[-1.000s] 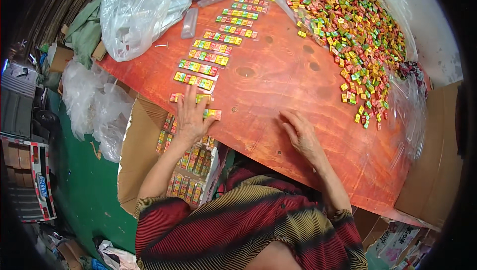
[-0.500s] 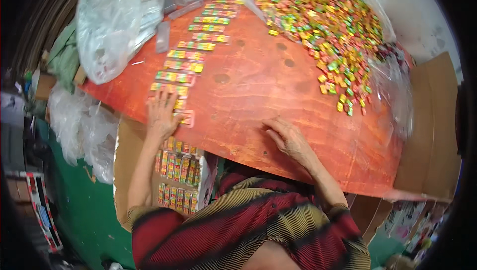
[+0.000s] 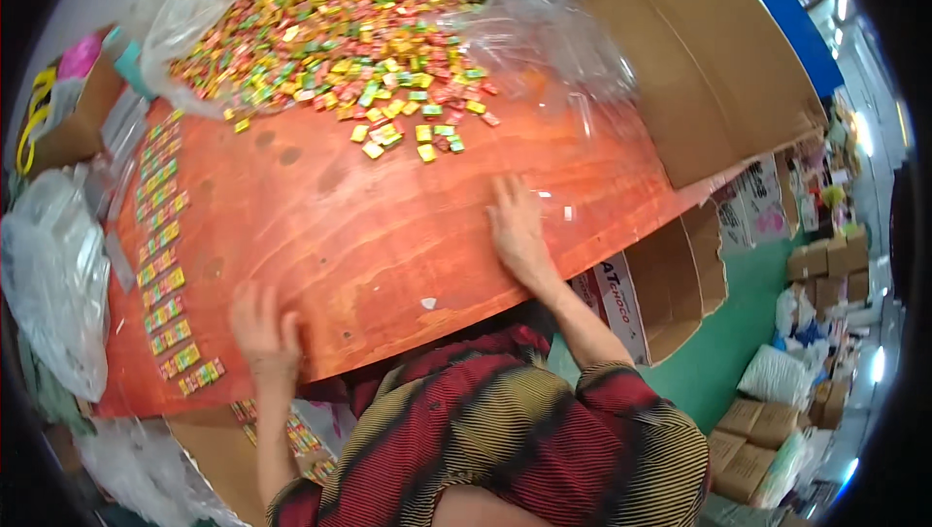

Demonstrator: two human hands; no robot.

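Note:
My left hand (image 3: 264,333), slightly smeared by motion, is over the front left of the red wooden table (image 3: 388,226). Its fingers are stretched out and nothing shows in them. To its left runs a column of narrow packs (image 3: 164,312), each with small yellow, green and red wrapped pieces in a line. My right hand (image 3: 522,236) lies palm down on the tabletop, fingers extended, holding nothing visible. Beyond it spreads a big heap of small shiny wrapped pieces (image 3: 330,32), like candies, with several loose ones at its near edge.
Clear plastic bags (image 3: 58,279) lie at the left, and more clear film (image 3: 553,42) beside the heap. A tall cardboard panel (image 3: 699,51) stands at the far right. Below the table edge are an open carton (image 3: 670,275) and a box of filled packs (image 3: 301,435). Stacked cartons (image 3: 752,444) stand on the green floor.
The view has swung to the right. My left hand has come off the column of packs and now sits to its right. My right hand has reached farther forward, its fingers straightened.

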